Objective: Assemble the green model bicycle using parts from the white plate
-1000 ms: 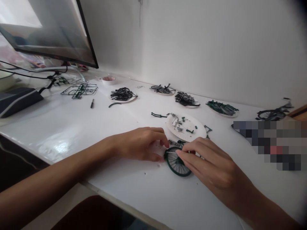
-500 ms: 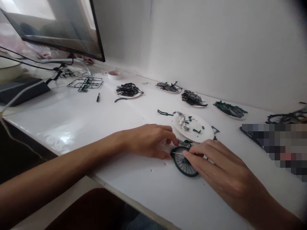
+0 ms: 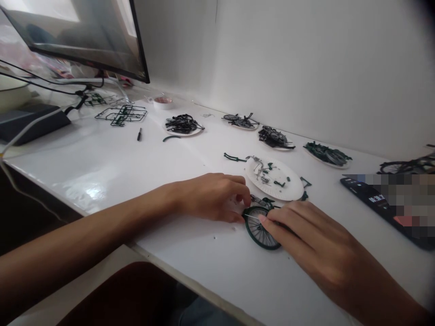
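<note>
A small model bicycle with a dark green wheel [image 3: 254, 239] lies on the white table near its front edge. My left hand [image 3: 214, 197] is at the left side of this wheel, thumb and forefinger curled in and gripping the bicycle's edge. My right hand [image 3: 306, 235] covers the right part of the bicycle. Between its pinched fingertips is a thin silvery rod [image 3: 252, 217], lying across the upper wheel with its far tip close to my left thumb. A rack-like grey part [image 3: 260, 199] shows above the wheel. The rest of the bicycle is hidden behind my right hand.
Just beyond stands a white paper plate [image 3: 295, 190] with small green and silver parts. A green fork-like part [image 3: 234, 157] lies left of it. Further plates hold black parts [image 3: 183, 124] and green parts [image 3: 326, 154]. A phone [image 3: 363, 192] lies right; a screwdriver [image 3: 139, 134] lies left.
The view has shifted slightly, showing more of the phone. Both hands keep nearly the same place on the bicycle, and the rod has barely moved.
</note>
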`<state>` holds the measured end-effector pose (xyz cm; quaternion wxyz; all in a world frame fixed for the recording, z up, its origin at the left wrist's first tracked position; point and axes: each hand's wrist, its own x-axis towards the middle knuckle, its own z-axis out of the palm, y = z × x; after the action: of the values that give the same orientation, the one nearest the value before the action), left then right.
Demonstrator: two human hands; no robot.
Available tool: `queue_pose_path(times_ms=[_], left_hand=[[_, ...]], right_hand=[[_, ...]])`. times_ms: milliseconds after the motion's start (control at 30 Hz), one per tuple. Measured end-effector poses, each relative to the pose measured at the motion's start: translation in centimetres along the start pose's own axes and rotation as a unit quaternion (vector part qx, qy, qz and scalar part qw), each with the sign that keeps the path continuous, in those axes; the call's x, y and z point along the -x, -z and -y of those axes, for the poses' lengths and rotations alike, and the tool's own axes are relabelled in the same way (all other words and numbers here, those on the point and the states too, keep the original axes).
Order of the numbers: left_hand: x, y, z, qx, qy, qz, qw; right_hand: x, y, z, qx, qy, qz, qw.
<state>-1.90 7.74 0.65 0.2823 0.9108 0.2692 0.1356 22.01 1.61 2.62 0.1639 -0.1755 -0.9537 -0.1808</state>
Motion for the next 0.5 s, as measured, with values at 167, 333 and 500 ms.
queue_pose_path(times_ms=[167, 333, 500], left_hand=[[0.16, 0.03, -0.08, 0.000, -0.003, -0.003, 1.000], [0.19, 0.00, -0.07, -0.003, -0.002, -0.004, 1.000], [0.18, -0.04, -0.03, -0.004, -0.009, -0.005, 1.000]], right_hand=[[-0.17, 0.27, 0.11, 0.006, 0.002, 0.013, 1.000], [-0.11, 0.17, 0.16, 0.006, 0.003, 0.021, 1.000], [0.39, 0.31, 0.10, 0.014, 0.004, 0.017, 1.000]])
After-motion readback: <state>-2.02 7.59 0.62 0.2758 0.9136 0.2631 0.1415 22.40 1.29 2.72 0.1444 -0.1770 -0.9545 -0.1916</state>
